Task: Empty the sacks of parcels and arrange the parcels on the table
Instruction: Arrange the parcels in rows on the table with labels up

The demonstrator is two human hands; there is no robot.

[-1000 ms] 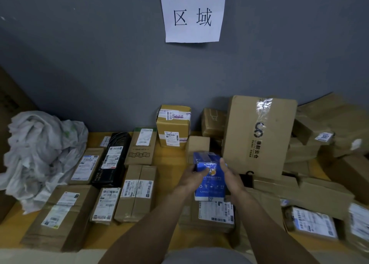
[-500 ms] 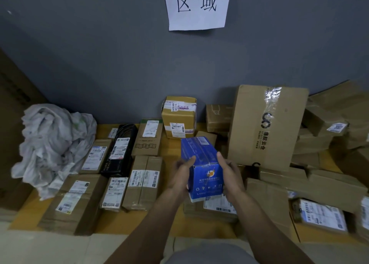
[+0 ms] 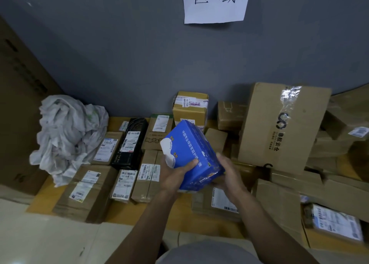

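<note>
Above middle of surface (image 3: 129, 213): blue box (image 3: 191, 151) hanging tilted in air, touching no parcel below. Left hand (image 3: 175, 175) gripping its left side, thumb lying on top face; right hand (image 3: 229, 171) cupping its near-right end. Step in hand, likely: placing one parcel. Next move calling for free spot beside labelled parcels (image 3: 123, 183) at left, box going down flat. Right hand's fingers hiding beneath box; shipping label not showing; cartons at right edge running out of view; crumpled sack (image 3: 67, 136) at far left, contents impossible to tell.

Left arm (image 3: 149, 219) and right arm (image 3: 259, 217) bare, reaching from the near edge and converging mid-scene, left hand (image 3: 174, 176) gripping a blue box (image 3: 191, 144) from its left, thumb across the top face, right hand (image 3: 229, 173) cupping its near right end, fingers tucked beneath
</note>
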